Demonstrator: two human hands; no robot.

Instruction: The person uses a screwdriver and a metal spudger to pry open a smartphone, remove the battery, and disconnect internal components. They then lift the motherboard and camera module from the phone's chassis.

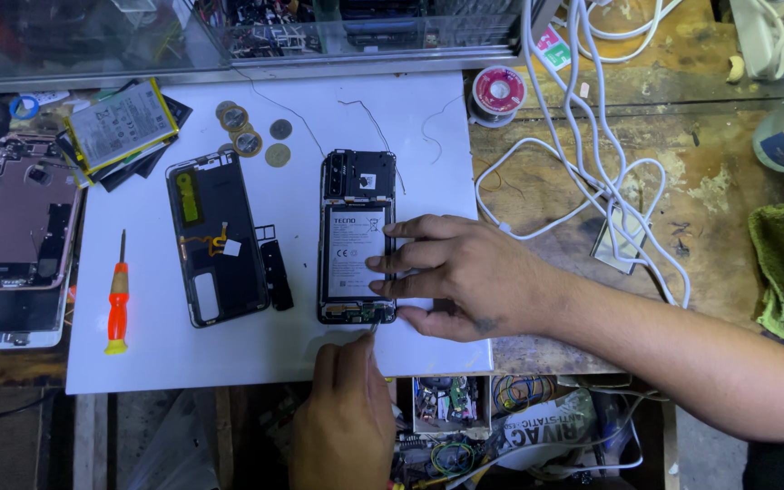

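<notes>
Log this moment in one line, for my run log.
right hand: flat on opened phone | left hand: thin tool at its bottom edge

Bare white mat (229, 358) lies open between the screwdriver (117, 295) and back cover (215, 238) and below the phone (357, 238), while coins (249, 141) and thin wires (374, 118) crowd the top and white cables (592, 172) block the counter (537, 272) at right.

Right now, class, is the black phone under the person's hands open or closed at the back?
Open: the black phone shows its white battery and circuit boards, and its black back cover lies apart beside it.
</notes>
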